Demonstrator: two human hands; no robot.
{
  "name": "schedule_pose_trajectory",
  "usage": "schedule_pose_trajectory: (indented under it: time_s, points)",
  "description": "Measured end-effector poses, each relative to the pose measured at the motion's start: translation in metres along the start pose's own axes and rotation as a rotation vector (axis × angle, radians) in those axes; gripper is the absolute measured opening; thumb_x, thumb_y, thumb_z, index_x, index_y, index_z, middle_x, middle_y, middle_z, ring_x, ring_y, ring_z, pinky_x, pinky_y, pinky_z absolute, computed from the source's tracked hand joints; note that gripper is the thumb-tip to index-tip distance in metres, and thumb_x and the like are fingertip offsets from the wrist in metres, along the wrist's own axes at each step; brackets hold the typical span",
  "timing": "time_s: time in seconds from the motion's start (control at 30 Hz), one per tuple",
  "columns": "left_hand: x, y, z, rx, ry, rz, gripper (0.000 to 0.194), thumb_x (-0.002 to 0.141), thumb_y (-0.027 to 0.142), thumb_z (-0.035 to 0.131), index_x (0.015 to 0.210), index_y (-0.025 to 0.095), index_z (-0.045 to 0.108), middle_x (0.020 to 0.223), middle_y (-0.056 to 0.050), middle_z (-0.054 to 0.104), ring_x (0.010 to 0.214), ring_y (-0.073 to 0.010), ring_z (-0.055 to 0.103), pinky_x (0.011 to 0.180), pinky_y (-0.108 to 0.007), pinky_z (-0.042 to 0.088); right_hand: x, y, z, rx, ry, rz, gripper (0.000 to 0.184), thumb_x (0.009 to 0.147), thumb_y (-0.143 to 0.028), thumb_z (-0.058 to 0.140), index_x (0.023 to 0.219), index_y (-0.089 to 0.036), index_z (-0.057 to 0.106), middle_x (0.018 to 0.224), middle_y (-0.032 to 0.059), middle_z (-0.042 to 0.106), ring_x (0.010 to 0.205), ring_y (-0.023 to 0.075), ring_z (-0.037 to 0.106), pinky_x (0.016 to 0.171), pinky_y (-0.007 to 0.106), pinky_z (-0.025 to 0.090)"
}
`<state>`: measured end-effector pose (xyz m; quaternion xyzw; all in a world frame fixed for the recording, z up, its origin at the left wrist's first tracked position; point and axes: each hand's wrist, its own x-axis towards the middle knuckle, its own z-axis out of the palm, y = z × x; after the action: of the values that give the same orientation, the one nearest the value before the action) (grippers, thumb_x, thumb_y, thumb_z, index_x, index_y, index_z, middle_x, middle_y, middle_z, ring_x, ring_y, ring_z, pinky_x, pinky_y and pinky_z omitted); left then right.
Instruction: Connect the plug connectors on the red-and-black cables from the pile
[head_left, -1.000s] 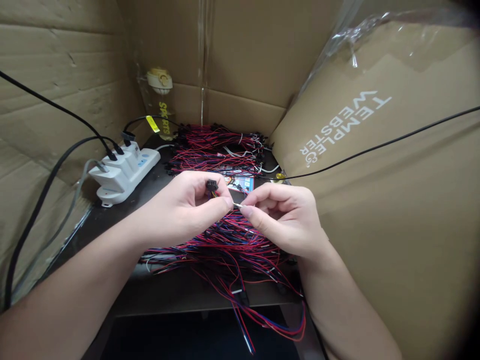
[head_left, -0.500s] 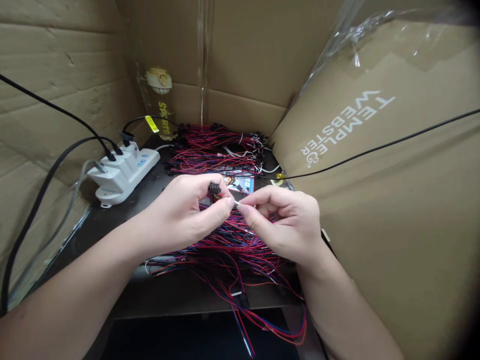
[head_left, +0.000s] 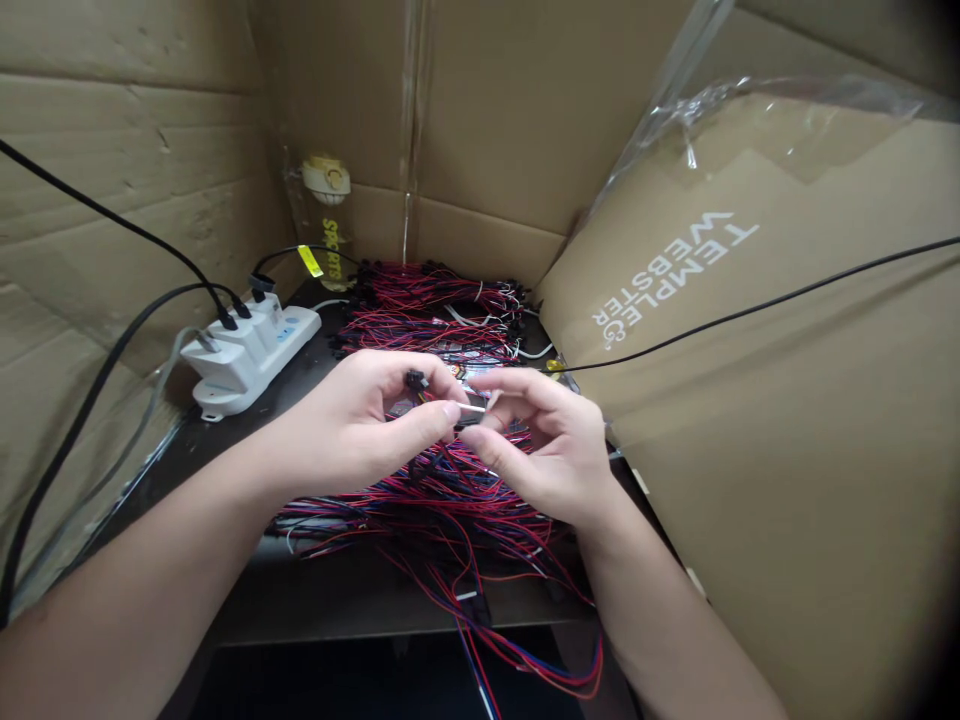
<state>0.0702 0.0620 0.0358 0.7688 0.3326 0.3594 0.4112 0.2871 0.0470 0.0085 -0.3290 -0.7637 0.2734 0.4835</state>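
Observation:
My left hand (head_left: 375, 420) pinches a thin wire harness between thumb and index finger. Its black connector (head_left: 416, 380) shows above the thumb, inside the curl of the fingers. A short white sleeve (head_left: 471, 407) sticks out to the right past the thumb tip. My right hand (head_left: 544, 430) is around the sleeve's free end, its thumb and index finger apart and nothing visibly gripped. Below both hands lies a thick heap of red, blue and black wires (head_left: 465, 500), some with white ends. Part of the harness is hidden by my left hand.
A white power strip (head_left: 255, 360) with plugged-in cables is at the left. Bundled wires (head_left: 435, 310) lie at the back beside a bottle with a cream lid (head_left: 326, 180). Cardboard walls (head_left: 712, 420) enclose the dark table (head_left: 322, 590). A black cable (head_left: 750, 305) crosses the right side.
My right thumb and index finger have parted from the white sleeve, exposing more of it. The black connector has turned in my left hand. The whole view has shifted slightly.

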Motion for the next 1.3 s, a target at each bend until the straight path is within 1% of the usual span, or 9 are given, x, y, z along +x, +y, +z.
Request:
schedule_pose_trajectory:
  time_s: [0.1,0.23,0.43,0.6,0.73,0.87,1.0,1.17,1.3]
  points:
    - [0.001,-0.003,-0.004,-0.019,0.003,0.021,0.022,0.100,0.037,0.057,0.097,0.018,0.069,0.087,-0.002,0.074,0.080,-0.0154,0.067,0.074,-0.026,0.053,0.002,0.004,-0.006,0.013,-0.094,0.003,0.055,0.086,-0.029,0.082,0.136,-0.022,0.061,0.123,0.0095,0.073,0.113,0.0220,0.071,0.103,0.039,0.055]
    - [0.003,-0.008,-0.008,0.009,-0.012,0.064,0.037,0.107,0.045,0.045,0.092,0.018,0.066,0.092,-0.003,0.071,0.088,-0.0162,0.066,0.083,-0.029,0.052,0.004,0.007,-0.009,-0.027,-0.218,-0.008,0.050,0.090,-0.033,0.078,0.136,-0.023,0.061,0.135,0.0112,0.068,0.125,0.0249,0.065,0.111,0.044,0.050]
    - [0.002,-0.012,-0.005,0.171,0.049,0.131,0.043,0.108,0.052,0.036,0.119,0.019,0.061,0.124,-0.011,0.066,0.118,-0.0244,0.059,0.109,-0.044,0.045,0.017,-0.022,-0.006,-0.510,0.064,-0.190,0.044,0.087,-0.045,0.080,0.124,-0.025,0.071,0.107,0.0102,0.066,0.105,0.0274,0.058,0.094,0.046,0.047]
    - [0.008,-0.024,0.005,-0.199,-0.062,0.120,0.070,0.103,0.072,0.021,0.126,0.021,0.062,0.132,-0.013,0.066,0.127,-0.0266,0.059,0.109,-0.044,0.048,0.050,-0.052,0.003,-0.549,-0.291,-0.165,0.004,0.092,-0.020,0.073,0.090,-0.019,0.076,0.072,-0.0003,0.064,0.071,0.0140,0.053,0.074,0.032,0.040]
    - [0.012,-0.026,0.009,-0.465,-0.075,0.055,0.089,0.097,0.082,0.009,0.129,0.019,0.064,0.127,-0.014,0.070,0.129,-0.0307,0.060,0.104,-0.044,0.052,0.079,-0.064,0.003,-0.454,-0.418,0.004,0.027,0.090,-0.018,0.073,0.063,-0.015,0.068,0.054,-0.0042,0.049,0.055,0.0079,0.038,0.054,0.027,0.028]
    - [0.010,-0.028,0.004,-0.439,-0.121,0.138,0.086,0.092,0.086,0.030,0.140,0.020,0.056,0.144,-0.016,0.062,0.135,-0.0332,0.057,0.108,-0.046,0.051,0.101,-0.087,-0.017,-0.285,-0.269,0.169,0.026,0.087,-0.012,0.076,0.061,-0.014,0.070,0.051,-0.0053,0.050,0.049,0.0038,0.038,0.047,0.023,0.023]
    - [0.009,-0.038,0.005,-0.138,-0.164,0.268,0.072,0.089,0.053,0.073,0.149,0.020,0.049,0.159,-0.017,0.049,0.147,-0.0329,0.047,0.120,-0.048,0.042,0.118,-0.117,-0.040,-0.214,-0.017,0.198,0.027,0.089,-0.012,0.072,0.062,-0.011,0.071,0.048,-0.0068,0.047,0.049,-0.0003,0.031,0.049,0.025,0.015]
    - [0.013,-0.043,0.017,-0.011,-0.089,0.360,0.044,0.094,0.039,0.068,0.133,0.019,0.062,0.147,-0.017,0.060,0.142,-0.0303,0.053,0.122,-0.051,0.038,0.143,-0.135,-0.052,-0.134,0.111,0.021,0.025,0.087,-0.015,0.060,0.077,-0.001,0.077,0.052,-0.0066,0.047,0.067,0.0038,0.046,0.064,0.044,0.021]
    - [0.014,-0.041,0.001,-0.064,-0.121,0.186,0.024,0.096,0.041,0.063,0.094,0.018,0.066,0.119,-0.013,0.074,0.114,-0.0254,0.067,0.103,-0.044,0.053,0.164,-0.124,-0.068,-0.073,0.160,0.038,0.023,0.092,-0.017,0.058,0.081,-0.005,0.075,0.052,-0.0086,0.045,0.059,0.0018,0.043,0.064,0.040,0.025]
